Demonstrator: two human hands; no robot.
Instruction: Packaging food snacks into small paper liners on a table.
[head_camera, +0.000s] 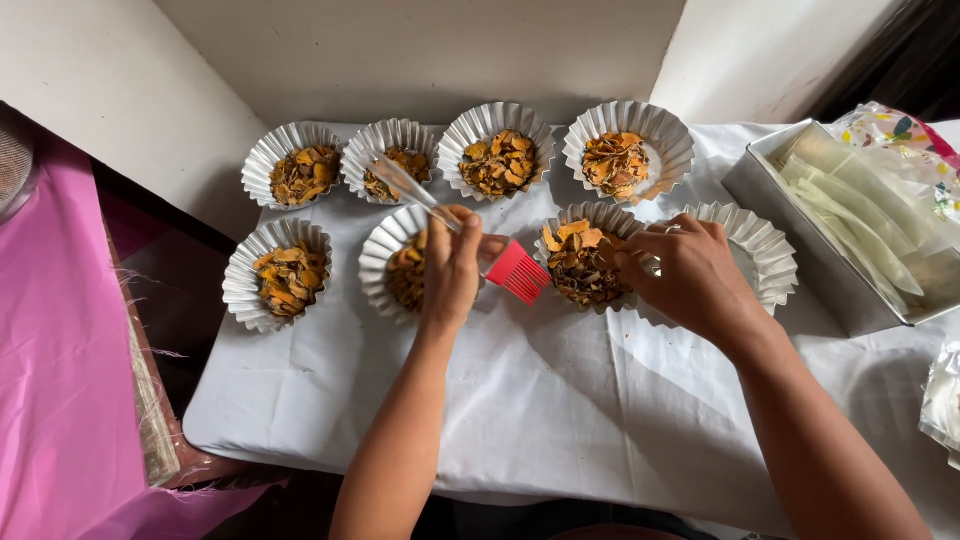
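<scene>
on white cloth (560, 400), left hand (450, 265) grips red silicone brush (517, 271) by its clear handle; right hand (690, 275) pinches rim of foil cup (585, 262) of dried orange slices. best to steady the cup, brush lightly.
</scene>
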